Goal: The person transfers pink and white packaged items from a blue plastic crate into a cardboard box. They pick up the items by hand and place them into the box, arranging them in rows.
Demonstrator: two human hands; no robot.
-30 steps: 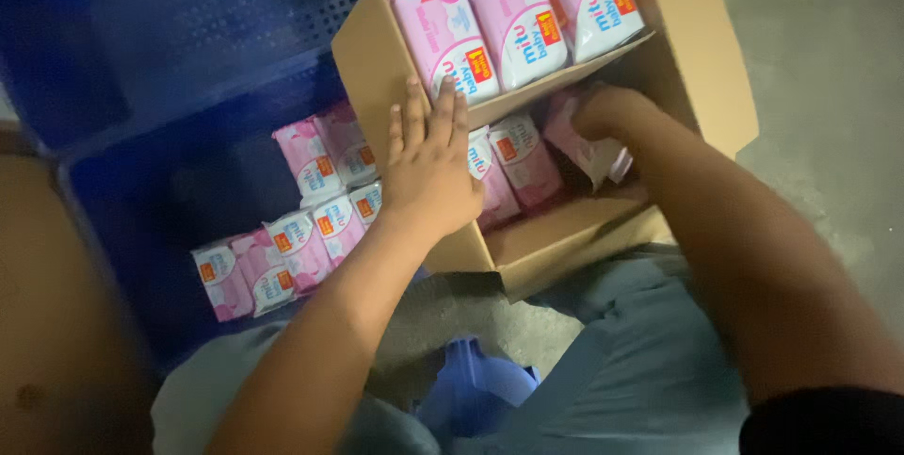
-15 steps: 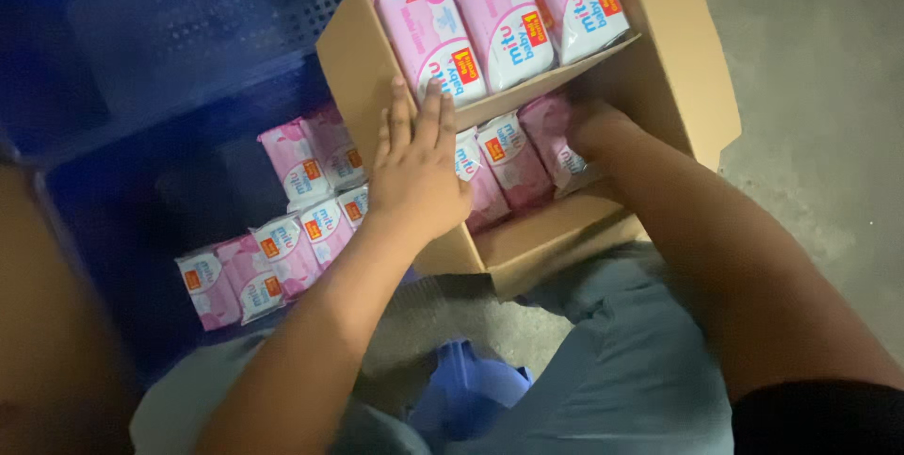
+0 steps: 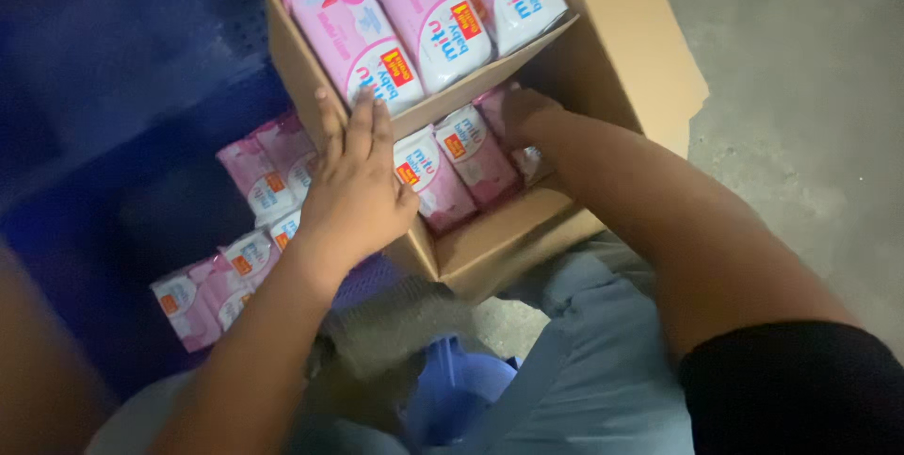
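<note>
Down inside the cardboard box, the right hand closes on a pink wipes pack at the far end of the lower row. Its left hand lies flat and open on the box's left wall. This looks like the unloading step; lifting that pack free without dragging its 2 neighbours seems the next need. Above, 3 larger packs fill the upper tier. Left of the box, a blue plastic crate holds about 6 more packs.
</note>
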